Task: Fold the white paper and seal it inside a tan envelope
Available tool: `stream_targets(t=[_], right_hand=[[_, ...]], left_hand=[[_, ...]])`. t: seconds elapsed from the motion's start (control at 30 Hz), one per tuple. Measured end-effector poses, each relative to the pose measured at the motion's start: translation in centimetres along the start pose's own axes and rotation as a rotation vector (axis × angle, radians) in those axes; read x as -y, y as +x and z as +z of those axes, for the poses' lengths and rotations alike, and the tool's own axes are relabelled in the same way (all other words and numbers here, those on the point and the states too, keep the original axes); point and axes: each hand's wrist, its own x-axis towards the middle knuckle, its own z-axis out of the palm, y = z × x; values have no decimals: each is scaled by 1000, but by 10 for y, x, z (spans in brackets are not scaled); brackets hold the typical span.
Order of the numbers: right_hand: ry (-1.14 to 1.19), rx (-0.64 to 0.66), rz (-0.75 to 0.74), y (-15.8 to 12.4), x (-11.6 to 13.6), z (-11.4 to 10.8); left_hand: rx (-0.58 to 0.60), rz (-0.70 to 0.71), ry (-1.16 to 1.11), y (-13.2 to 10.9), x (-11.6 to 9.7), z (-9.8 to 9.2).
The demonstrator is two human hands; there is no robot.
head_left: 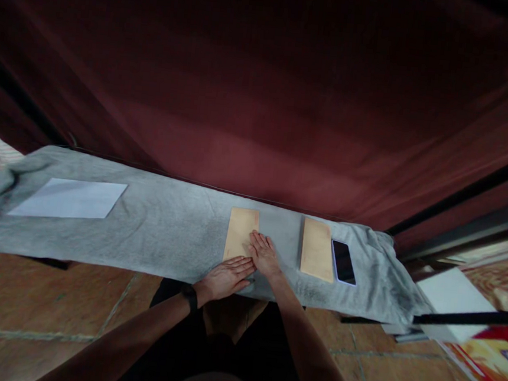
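Observation:
A tan paper envelope (240,228) lies flat on a grey cloth in front of me. My left hand (226,278) rests across its near end, palm down, fingers stretched out to the right. On the envelope's right edge lies my right hand (264,253), also flat, its fingers pointing up and left. The two hands meet near the envelope's lower right corner and hide that part. To the right sits a stack of similar tan envelopes (316,249), with a smartphone (344,262) beside it, screen up and dark.
White paper sheets (70,199) lie at the left on the grey cloth (166,224), which covers a long narrow bench. Dark red fabric (242,124) hangs close behind it. At the lower right are a white board (456,297), a black bar and a red-and-yellow package (494,366) above the tiled floor.

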Motion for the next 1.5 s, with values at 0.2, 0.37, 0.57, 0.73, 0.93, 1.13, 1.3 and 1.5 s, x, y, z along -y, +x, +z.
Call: stream_targets(t=[0.2, 0.37, 0.57, 0.73, 0.93, 1.13, 1.3, 1.5], right_hand=[[10, 1, -46, -29, 9, -11], [35, -20, -47, -58, 23, -21], [40, -31, -34, -82, 34, -26], [50, -38, -28, -93, 40, -27], [61, -97, 50, -98, 49, -29], [91, -152, 126, -99, 55, -28], [114, -148, 140, -100, 54, -26], [84, -136, 144, -98, 61, -25]], left_hand=[[-23, -13, 30, -3, -2, -1], [-66, -13, 39, -10, -1, 1], [-83, -31, 32, -21, 3, 8], [-125, -83, 75, -27, -2, 14], [-196, -174, 145, -36, -10, 18], [-229, -252, 202, -46, -6, 11], [-213, -290, 203, -45, -4, 6], [-188, -255, 206, -31, -17, 20]])
